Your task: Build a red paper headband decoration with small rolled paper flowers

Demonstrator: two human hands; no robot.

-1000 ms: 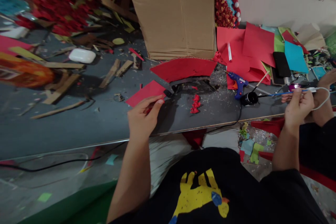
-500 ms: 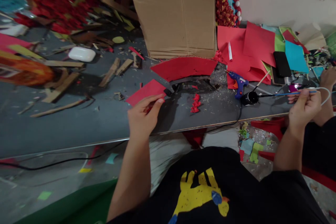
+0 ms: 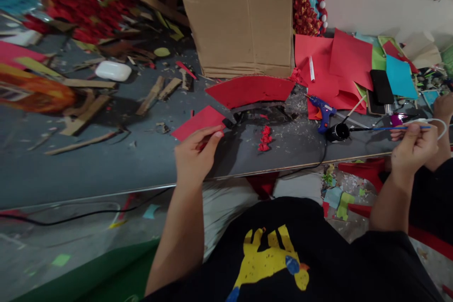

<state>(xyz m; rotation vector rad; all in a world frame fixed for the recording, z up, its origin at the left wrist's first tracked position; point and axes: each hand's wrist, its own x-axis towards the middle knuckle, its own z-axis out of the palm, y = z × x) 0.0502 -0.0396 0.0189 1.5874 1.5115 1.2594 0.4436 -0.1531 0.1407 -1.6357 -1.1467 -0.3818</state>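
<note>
My left hand [image 3: 194,151] is closed in a pinch at the near right edge of a piece of red paper [image 3: 198,121] on the grey table; part of the paper is hidden behind my fingers. My right hand [image 3: 414,146] grips a thin paintbrush [image 3: 384,128] by its blue handle. The brush's dark end points left, right beside a small jar of black paint [image 3: 338,133]. A curved red strip [image 3: 253,92] lies beyond, against the foot of a tall cardboard piece [image 3: 237,19]. Crumpled red paper bits [image 3: 264,139] rest between my hands.
A blue glue gun [image 3: 323,111] with its cord sits behind the jar. Red sheets [image 3: 350,63], a black phone [image 3: 381,86] and a white marker [image 3: 312,69] lie at the right. Cardboard scraps [image 3: 87,115] and a white case [image 3: 113,71] are at left. Another person's hand [image 3: 444,106] shows far right.
The view has shifted slightly, so the table things sit a little further right. My right hand and the brush have moved slightly right; my left hand keeps its pinch.
</note>
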